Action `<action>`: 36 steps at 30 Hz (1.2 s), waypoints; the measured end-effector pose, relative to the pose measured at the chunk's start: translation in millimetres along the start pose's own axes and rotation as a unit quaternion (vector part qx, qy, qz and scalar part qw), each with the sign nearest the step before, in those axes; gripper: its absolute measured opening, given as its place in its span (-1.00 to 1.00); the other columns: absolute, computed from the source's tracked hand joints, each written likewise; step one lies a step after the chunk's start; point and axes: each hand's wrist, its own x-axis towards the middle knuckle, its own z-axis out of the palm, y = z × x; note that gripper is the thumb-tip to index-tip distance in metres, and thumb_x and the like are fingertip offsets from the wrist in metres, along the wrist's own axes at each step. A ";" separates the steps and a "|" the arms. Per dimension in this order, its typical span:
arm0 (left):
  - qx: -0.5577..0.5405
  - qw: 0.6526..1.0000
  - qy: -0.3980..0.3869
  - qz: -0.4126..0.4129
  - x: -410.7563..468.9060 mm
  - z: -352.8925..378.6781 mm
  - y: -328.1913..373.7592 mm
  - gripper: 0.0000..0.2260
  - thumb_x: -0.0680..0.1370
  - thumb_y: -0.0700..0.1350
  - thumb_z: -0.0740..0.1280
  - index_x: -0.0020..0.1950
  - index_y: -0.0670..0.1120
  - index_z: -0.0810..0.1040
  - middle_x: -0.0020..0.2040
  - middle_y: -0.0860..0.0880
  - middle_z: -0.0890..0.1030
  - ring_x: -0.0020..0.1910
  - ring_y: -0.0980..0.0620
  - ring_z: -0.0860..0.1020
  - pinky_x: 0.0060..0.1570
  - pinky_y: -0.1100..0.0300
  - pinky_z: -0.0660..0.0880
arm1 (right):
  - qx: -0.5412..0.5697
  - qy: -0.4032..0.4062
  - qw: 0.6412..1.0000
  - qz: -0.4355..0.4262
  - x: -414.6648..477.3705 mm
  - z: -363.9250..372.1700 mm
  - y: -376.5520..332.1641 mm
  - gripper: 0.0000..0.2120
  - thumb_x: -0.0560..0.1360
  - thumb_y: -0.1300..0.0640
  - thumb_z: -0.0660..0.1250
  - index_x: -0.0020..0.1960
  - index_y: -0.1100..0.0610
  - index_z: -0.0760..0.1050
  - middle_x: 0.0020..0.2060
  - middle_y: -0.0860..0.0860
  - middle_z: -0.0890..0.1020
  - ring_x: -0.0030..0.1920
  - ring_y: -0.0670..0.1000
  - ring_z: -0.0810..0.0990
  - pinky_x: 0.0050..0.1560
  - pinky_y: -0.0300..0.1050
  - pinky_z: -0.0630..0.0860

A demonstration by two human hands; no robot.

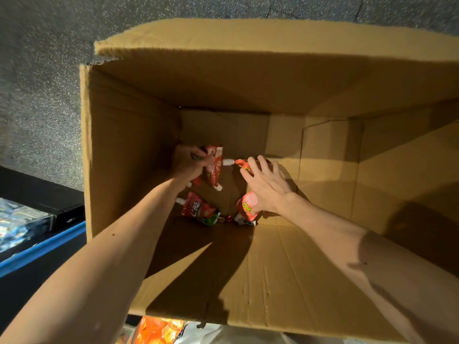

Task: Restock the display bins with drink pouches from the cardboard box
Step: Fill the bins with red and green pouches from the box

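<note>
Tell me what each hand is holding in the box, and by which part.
Left hand grips a bunch of red pouches near their flat ends, caps pointing down. Right hand holds nothing; its fingers spread over another pouch.

This looks like a shop. A large cardboard box holds branded drink pouches, with speckled grey flooring behind it. Beside it, a blue-edged display bin carries shiny packaged goods, and orange packets show at the near edge.
</note>
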 end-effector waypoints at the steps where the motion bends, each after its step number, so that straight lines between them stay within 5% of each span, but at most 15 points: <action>1: 0.021 1.000 -0.009 -0.001 0.8 -0.6 -2.9 -0.81 0.51 -0.15 0.46 0.08 -0.19 0.61 0.06 -0.02 0.53 0.02 0.10 0.47 -0.21 0.36 0.34 | -0.053 -0.005 0.998 -0.015 0.7 3.5 0.3 0.13 0.26 -0.29 0.55 0.57 0.16 0.04 0.55 0.23 0.03 0.53 0.34 0.06 0.40 0.37 0.22; 3: 0.107 0.993 -0.048 0.003 1.7 -3.2 -4.6 -0.85 0.52 -0.13 0.46 0.03 -0.16 0.61 0.04 -0.02 0.52 0.00 0.09 0.47 -0.19 0.32 0.35 | -0.137 -0.003 0.990 -0.040 1.5 11.1 -0.8 0.00 0.31 -0.23 0.53 0.53 0.16 0.13 0.53 0.25 0.05 0.51 0.36 0.10 0.36 0.37 0.25; 6: 0.219 0.971 -0.097 0.020 1.7 -4.2 -1.5 -0.88 0.54 -0.10 0.44 -0.12 -0.11 0.56 0.02 -0.11 0.61 -0.08 0.02 0.52 -0.16 0.21 0.40 | -0.174 0.023 0.984 -0.045 4.2 21.1 -3.0 -0.48 0.51 0.11 0.40 0.40 0.16 0.31 0.51 0.27 0.11 0.49 0.35 0.16 0.31 0.36 0.28; 9: 0.322 0.937 -0.134 0.024 -1.3 4.7 -2.4 -0.80 0.62 -0.08 0.33 0.16 -0.17 0.55 0.20 -0.17 0.55 0.19 -0.12 0.52 0.07 0.10 0.43 | -0.162 0.040 0.984 -0.057 6.5 21.4 0.3 -0.67 0.57 0.20 0.31 0.32 0.15 0.46 0.50 0.25 0.16 0.47 0.31 0.22 0.29 0.32 0.32; 13: 0.527 0.835 -0.081 0.136 -10.7 22.3 -17.5 -0.71 0.64 -0.16 0.21 0.37 -0.06 0.40 0.41 -0.14 0.29 0.39 -0.20 0.28 0.33 -0.11 0.34 | -0.080 0.035 0.996 -0.007 14.3 14.3 8.7 -0.67 0.60 0.22 0.25 0.35 0.14 0.48 0.50 0.22 0.15 0.46 0.27 0.22 0.34 0.30 0.30; 18: 0.505 0.812 -0.118 0.268 -25.5 25.9 -55.6 -0.51 0.52 0.03 0.32 0.43 0.05 0.31 0.60 -0.14 -0.12 0.56 -0.24 -0.02 0.45 -0.31 0.12 | -0.001 0.054 0.993 0.107 19.7 14.4 19.7 -0.62 0.53 0.12 0.40 0.32 0.18 0.47 0.43 0.20 0.23 0.35 0.20 0.34 0.32 0.33 0.37; 24: 0.636 0.660 -0.223 0.331 -25.8 19.2 -80.1 0.04 0.39 0.22 0.47 0.54 0.31 -0.28 0.44 -0.15 -0.59 0.51 -0.33 -0.38 0.39 -0.49 -0.10 | 0.006 0.045 0.992 0.116 19.4 16.7 18.7 -0.64 0.51 0.22 0.40 0.29 0.20 0.47 0.42 0.21 0.22 0.34 0.21 0.34 0.33 0.35 0.37; 27: 0.661 0.619 -0.212 0.366 -22.1 21.4 -87.8 0.05 0.49 0.03 0.46 0.48 0.29 -0.45 0.39 -0.17 -0.63 0.50 -0.38 -0.37 0.35 -0.56 -0.09 | 0.010 0.038 0.993 0.114 18.2 17.0 18.7 -0.62 0.51 0.21 0.41 0.30 0.21 0.45 0.42 0.22 0.20 0.36 0.22 0.33 0.36 0.35 0.36; 32: 0.659 0.626 -0.186 0.373 -13.3 26.8 -97.7 0.06 0.52 0.04 0.42 0.44 0.27 -0.53 0.43 -0.17 -0.58 0.45 -0.39 -0.45 0.32 -0.59 -0.03 | 0.018 0.043 0.992 0.120 15.8 15.3 18.5 -0.57 0.50 0.28 0.39 0.34 0.23 0.41 0.42 0.23 0.20 0.37 0.24 0.31 0.38 0.35 0.33; 36: 0.595 0.699 -0.107 0.381 -10.5 37.2 -90.1 -0.14 0.36 0.22 0.47 0.52 0.19 0.05 0.57 -0.21 -0.07 0.53 -0.38 0.09 0.22 -0.47 0.31 | 0.045 0.040 0.987 0.149 12.1 14.9 21.7 -0.57 0.53 0.27 0.36 0.37 0.24 0.39 0.43 0.24 0.18 0.37 0.26 0.30 0.37 0.34 0.35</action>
